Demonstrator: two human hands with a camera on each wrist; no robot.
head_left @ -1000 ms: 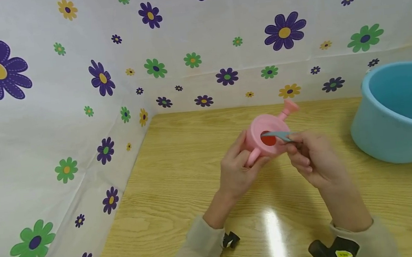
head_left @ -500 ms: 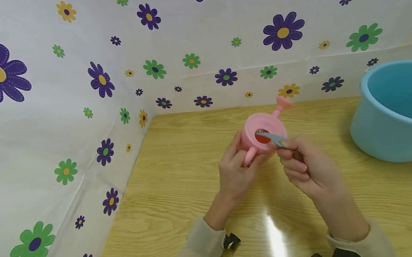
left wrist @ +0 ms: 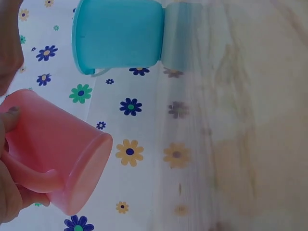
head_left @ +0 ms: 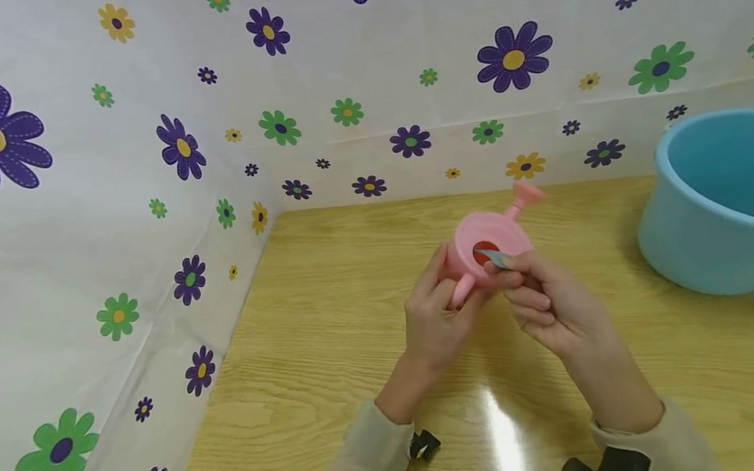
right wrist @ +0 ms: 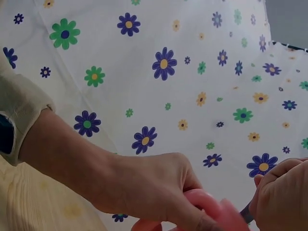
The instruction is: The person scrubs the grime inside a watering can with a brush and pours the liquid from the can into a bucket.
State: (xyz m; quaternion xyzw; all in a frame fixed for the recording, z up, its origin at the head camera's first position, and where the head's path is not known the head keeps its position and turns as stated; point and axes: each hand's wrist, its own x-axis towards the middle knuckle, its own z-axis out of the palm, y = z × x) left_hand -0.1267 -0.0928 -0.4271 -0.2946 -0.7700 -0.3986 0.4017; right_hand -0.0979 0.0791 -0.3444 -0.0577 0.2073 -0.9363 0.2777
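My left hand (head_left: 434, 320) grips a pink watering can (head_left: 497, 229) around its side near the handle, clear of the table. The can is tilted so its round top opening faces me, the sprinkler spout pointing up and right. Red shows inside the opening. My right hand (head_left: 558, 302) pinches a slim blue-grey tool (head_left: 495, 256) with a pointed tip, which reaches into the opening; most of the tool is hidden by the fingers. In the left wrist view, the can's base (left wrist: 89, 175) and curved handle (left wrist: 36, 178) show. The right wrist view catches the tool's dark shaft (right wrist: 248, 212) beside the can.
A large light-blue bucket (head_left: 707, 236) stands on the wood-grain table (head_left: 305, 331) at the right. Behind and to the left, a white flower-print sheet (head_left: 308, 62) hangs as a backdrop. Both wrists wear black camera mounts (head_left: 424, 444).
My right hand has moved left and closer to the can's opening, and less of the tool shows. The can shifted slightly left, then back right, still in my left hand.
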